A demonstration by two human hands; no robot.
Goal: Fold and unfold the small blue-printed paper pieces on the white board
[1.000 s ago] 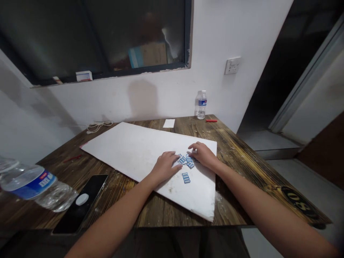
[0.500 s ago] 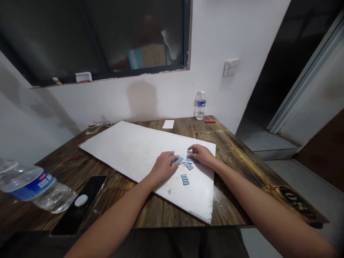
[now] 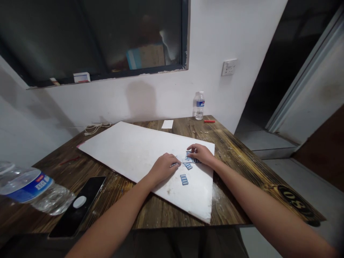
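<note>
Several small blue-edged paper strips lie on a large white board [image 3: 120,150]. My right hand [image 3: 201,154] rests palm down with its fingers over a bunched strip [image 3: 189,158], and my left hand [image 3: 162,168] lies just left of it, its fingertips touching another strip [image 3: 175,164], which is partly hidden. Between and just below the hands lies a strip [image 3: 187,166]. A separate strip [image 3: 184,179] sits lower, touching neither hand. Neither hand visibly grips anything.
The board lies on a scuffed wooden table [image 3: 231,157]. A phone [image 3: 76,208] and a water bottle [image 3: 34,188] are at the near left. A second bottle [image 3: 199,105], a paper slip [image 3: 167,124], a red stick [image 3: 209,121] and a white cable [image 3: 96,128] are along the far edge.
My hands have come closer together. The strips between them have shifted and bunched under my right fingers. The lower strip has stayed put on the board.
</note>
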